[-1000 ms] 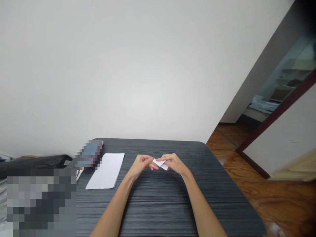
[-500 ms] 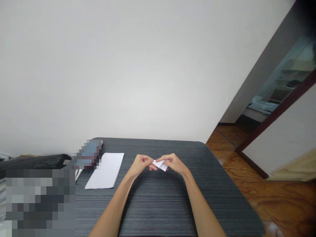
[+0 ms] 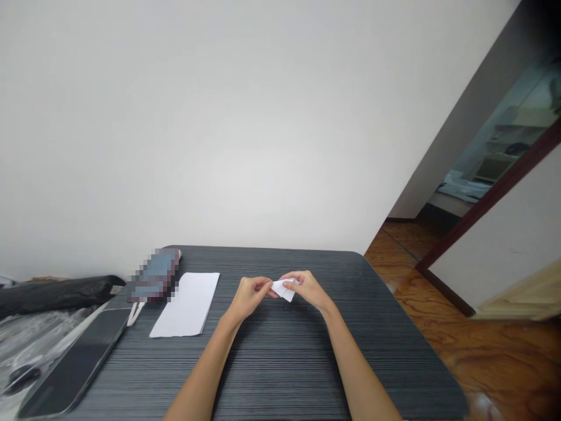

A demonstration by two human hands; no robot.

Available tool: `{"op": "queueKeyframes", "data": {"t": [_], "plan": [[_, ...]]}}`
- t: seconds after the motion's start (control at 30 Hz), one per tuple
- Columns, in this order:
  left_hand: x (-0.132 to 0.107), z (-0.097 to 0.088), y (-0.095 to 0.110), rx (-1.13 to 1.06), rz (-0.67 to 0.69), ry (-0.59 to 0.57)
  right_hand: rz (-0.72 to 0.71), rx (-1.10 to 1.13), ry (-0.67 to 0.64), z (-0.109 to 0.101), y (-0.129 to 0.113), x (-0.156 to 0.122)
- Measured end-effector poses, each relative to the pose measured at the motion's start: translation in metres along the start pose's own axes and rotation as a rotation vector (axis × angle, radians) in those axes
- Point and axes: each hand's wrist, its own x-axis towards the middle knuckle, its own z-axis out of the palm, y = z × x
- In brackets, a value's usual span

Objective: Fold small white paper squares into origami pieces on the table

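A small folded piece of white paper point(image 3: 286, 290) is held between both hands just above the dark table. My left hand point(image 3: 253, 293) pinches its left corner between thumb and fingers. On the other side, my right hand point(image 3: 304, 286) grips the paper, with the thumb over its face and the fingers behind. Layered folds show on the paper, but the fingers hide part of its edges. To the left of my left hand lies a stack of white paper sheets point(image 3: 186, 305), flat and apart from the hands.
The table point(image 3: 280, 362) has a dark striped top and stands against a white wall. At its left lie a phone-like black slab point(image 3: 79, 356), a blurred-out item point(image 3: 155, 275) with a white strap, and a black bag point(image 3: 56, 294) beyond the edge. Wooden floor point(image 3: 421, 292) shows at right.
The folded paper has turned slightly in my hands, and my right thumb and fingers have shifted their grip on it. My left hand keeps pinching its corner.
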Motion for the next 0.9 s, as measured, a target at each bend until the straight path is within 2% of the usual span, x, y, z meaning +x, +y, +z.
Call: {"op": "queueKeyframes", "data": {"t": [0.33,0.47,0.63,0.77,0.9], "plan": [[0.001,-0.002,-0.004,-0.005,0.036,-0.109,0.043,0.004,0.033,-0.001,0.007,0.004],[0.005,-0.002,-0.009,-0.087,-0.034,-0.119,0.041,0.004,0.039,-0.001,0.006,0.004],[0.008,-0.003,-0.013,-0.268,-0.217,-0.123,0.021,0.001,0.040,-0.001,0.005,0.003],[0.006,-0.006,-0.011,-0.328,-0.227,-0.159,0.023,-0.004,0.041,-0.001,0.003,0.002],[0.004,-0.006,-0.009,-0.292,-0.189,-0.183,0.036,-0.005,0.025,-0.001,0.001,0.001]]}}
